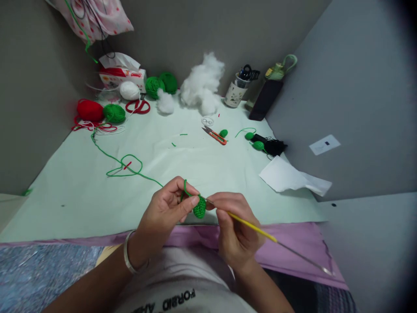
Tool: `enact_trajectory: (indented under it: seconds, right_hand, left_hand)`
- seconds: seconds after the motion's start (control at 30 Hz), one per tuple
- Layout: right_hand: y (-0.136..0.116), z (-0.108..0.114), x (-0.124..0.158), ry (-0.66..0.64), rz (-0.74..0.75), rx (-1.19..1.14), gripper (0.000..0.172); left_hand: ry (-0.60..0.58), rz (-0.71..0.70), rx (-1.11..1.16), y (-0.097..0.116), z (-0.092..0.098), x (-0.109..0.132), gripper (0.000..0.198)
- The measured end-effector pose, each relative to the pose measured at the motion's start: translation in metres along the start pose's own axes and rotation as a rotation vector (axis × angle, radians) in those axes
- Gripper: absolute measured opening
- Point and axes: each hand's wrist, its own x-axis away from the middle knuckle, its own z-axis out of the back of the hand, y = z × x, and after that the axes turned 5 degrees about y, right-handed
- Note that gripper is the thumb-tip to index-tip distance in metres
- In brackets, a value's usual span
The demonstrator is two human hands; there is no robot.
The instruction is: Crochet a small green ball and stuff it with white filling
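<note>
My left hand (169, 206) pinches a small green crocheted piece (199, 208) between thumb and fingers, with green yarn (130, 167) looped over the forefinger and trailing left across the pale green table (81, 195). My right hand (233, 228) is closed round a yellow-handled crochet hook (257, 230), whose tip meets the crocheted piece. The hook's metal end points down to the right.
Red yarn ball (89, 110), green yarn balls (114, 113), white yarn ball (129, 90), tissue box (122, 76) and white stuffing (202, 84) lie at the back. Orange thread snips (215, 134), small green crocheted pieces (257, 144), a cup with scissors (236, 91) and white paper (286, 176) sit right.
</note>
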Motion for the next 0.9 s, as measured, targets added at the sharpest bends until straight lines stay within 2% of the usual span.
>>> enact_trajectory:
  seconds: [0.13, 0.23, 0.37, 0.43, 0.57, 0.7, 0.9]
  right_hand:
    - [-0.002, 0.005, -0.001, -0.125, 0.115, 0.155, 0.030]
    - [0.000, 0.004, -0.001, -0.123, 0.150, 0.165, 0.031]
    - [0.005, -0.003, 0.000, -0.026, 0.011, 0.009, 0.033]
    - [0.007, -0.005, -0.002, 0.044, -0.065, -0.075, 0.029]
    - [0.008, -0.007, -0.007, 0.164, -0.187, -0.246, 0.020]
    - [0.007, -0.006, -0.008, 0.185, -0.301, -0.373, 0.017]
    - [0.006, -0.005, -0.007, 0.150, -0.266, -0.400, 0.015]
  left_hand:
    - [0.007, -0.026, -0.002, 0.001, 0.000, -0.002, 0.019]
    - [-0.024, -0.014, 0.039, 0.001, -0.003, -0.001, 0.019]
    - [-0.150, 0.034, 0.136, 0.001, -0.009, 0.002, 0.028]
    - [-0.146, 0.052, 0.148, 0.002, -0.010, 0.002, 0.033]
    - [-0.090, 0.086, 0.119, 0.003, -0.009, 0.000, 0.030]
    - [-0.070, 0.094, 0.095, 0.001, -0.006, -0.001, 0.025]
    - [-0.075, 0.092, 0.109, 0.003, -0.007, -0.001, 0.022]
